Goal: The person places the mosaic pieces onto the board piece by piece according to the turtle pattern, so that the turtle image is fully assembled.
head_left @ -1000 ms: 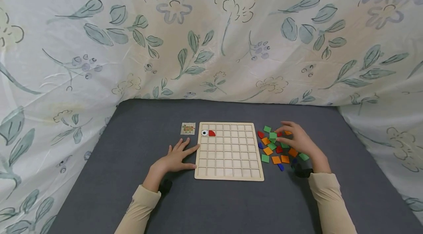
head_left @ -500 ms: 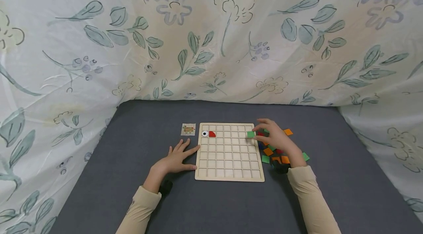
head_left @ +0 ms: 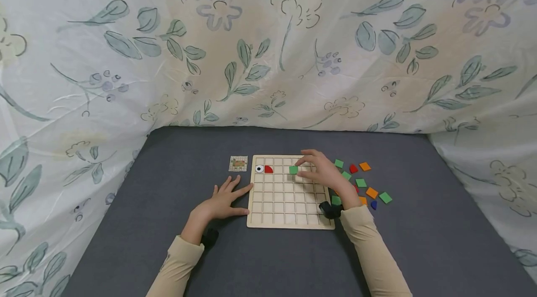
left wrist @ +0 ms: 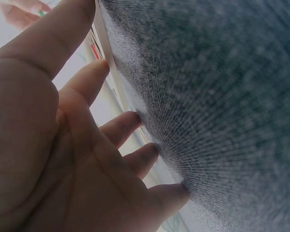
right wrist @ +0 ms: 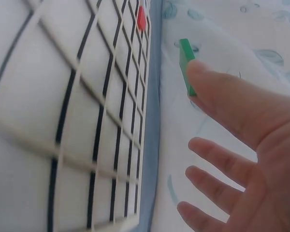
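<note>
A green square tile (head_left: pixel 293 170) is pinched between the thumb and a finger of my right hand (head_left: pixel 320 171), above the upper part of the wooden grid board (head_left: pixel 278 203). In the right wrist view the green tile (right wrist: pixel 186 65) is held up off the board, the other fingers apart. My left hand (head_left: pixel 222 200) lies spread on the cloth, its thumb and index fingertip at the board's left edge. On the board's second row sit an eye tile (head_left: pixel 259 169) and, just right of it, a red rounded tile (head_left: pixel 269 169).
A small picture card (head_left: pixel 238 163) lies beyond the board's upper left corner. Loose green, orange, red and blue pieces, such as an orange tile (head_left: pixel 365 166), are scattered right of the board, partly hidden by the right arm. A patterned curtain (head_left: pixel 268 54) hangs behind the table.
From the loose pieces, my right hand has moved left over the board with the green tile pinched in its fingers. My left hand stays where it was.
</note>
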`<state>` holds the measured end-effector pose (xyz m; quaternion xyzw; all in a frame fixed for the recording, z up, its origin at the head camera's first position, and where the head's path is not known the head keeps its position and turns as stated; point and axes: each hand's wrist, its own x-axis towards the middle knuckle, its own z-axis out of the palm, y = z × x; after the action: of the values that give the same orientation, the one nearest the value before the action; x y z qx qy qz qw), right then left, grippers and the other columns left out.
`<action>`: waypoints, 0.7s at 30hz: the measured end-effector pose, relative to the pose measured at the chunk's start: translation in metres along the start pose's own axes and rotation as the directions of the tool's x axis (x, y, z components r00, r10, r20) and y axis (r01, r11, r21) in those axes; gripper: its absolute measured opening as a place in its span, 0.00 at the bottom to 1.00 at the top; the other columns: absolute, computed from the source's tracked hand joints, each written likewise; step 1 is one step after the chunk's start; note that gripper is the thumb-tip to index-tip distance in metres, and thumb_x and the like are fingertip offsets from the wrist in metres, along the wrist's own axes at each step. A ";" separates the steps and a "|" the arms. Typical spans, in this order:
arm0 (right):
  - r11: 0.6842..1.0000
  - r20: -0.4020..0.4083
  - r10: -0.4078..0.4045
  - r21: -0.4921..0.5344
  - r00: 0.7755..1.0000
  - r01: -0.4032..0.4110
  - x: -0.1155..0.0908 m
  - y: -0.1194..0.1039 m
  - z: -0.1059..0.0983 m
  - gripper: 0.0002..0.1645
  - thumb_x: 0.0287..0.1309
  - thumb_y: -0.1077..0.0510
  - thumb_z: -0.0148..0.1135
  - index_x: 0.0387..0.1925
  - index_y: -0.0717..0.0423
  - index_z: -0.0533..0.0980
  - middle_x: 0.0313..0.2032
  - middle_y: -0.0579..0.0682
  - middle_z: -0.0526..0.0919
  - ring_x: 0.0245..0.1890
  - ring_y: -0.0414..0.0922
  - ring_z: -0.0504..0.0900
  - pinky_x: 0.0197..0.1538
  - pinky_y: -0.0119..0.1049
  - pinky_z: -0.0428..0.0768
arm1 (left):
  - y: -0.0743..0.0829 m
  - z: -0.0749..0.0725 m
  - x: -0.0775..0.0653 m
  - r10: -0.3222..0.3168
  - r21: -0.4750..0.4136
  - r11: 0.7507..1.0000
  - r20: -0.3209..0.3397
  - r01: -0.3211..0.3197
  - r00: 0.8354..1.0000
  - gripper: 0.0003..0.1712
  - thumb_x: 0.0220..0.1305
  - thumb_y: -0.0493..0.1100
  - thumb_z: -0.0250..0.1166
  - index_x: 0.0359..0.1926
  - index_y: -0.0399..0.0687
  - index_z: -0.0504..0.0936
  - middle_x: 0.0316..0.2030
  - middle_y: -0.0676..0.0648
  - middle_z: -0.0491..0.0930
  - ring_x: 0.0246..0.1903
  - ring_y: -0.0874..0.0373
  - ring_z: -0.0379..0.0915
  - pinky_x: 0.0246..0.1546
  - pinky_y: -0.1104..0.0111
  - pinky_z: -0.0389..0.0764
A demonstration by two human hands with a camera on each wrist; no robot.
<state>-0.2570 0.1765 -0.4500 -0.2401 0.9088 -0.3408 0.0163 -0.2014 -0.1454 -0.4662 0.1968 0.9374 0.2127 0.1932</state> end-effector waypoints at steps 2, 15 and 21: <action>1.000 -0.006 0.002 -0.004 1.000 -0.002 0.004 -0.003 0.005 0.14 0.54 0.51 0.66 0.42 0.49 0.80 0.64 0.59 0.63 0.65 0.60 0.58 0.58 0.59 0.65 | 0.000 0.000 0.000 -0.001 0.001 1.000 0.002 0.001 1.000 0.43 0.56 0.61 0.63 0.70 0.63 0.57 0.72 0.40 0.41 0.71 0.39 0.27 0.62 0.36 0.34; 1.000 -0.013 0.024 0.002 1.000 -0.024 0.023 -0.027 0.033 0.14 0.52 0.52 0.68 0.41 0.50 0.82 0.61 0.60 0.68 0.61 0.60 0.65 0.58 0.57 0.68 | 0.001 -0.002 0.001 -0.004 0.009 1.000 0.015 0.003 1.000 0.43 0.56 0.61 0.63 0.70 0.63 0.56 0.72 0.41 0.41 0.71 0.39 0.27 0.62 0.36 0.34; 0.996 -0.021 0.091 0.005 0.996 -0.090 0.031 -0.042 0.050 0.14 0.51 0.50 0.68 0.40 0.49 0.82 0.60 0.58 0.70 0.59 0.58 0.68 0.55 0.54 0.71 | 0.001 -0.001 0.002 -0.011 0.012 1.000 0.023 0.010 1.000 0.43 0.56 0.61 0.62 0.70 0.63 0.56 0.72 0.40 0.41 0.70 0.39 0.27 0.62 0.35 0.35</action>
<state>-0.2567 0.1052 -0.4582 -0.1950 0.9182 -0.3440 0.0223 -0.2031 -0.1447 -0.4654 0.1956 0.9374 0.2036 0.2041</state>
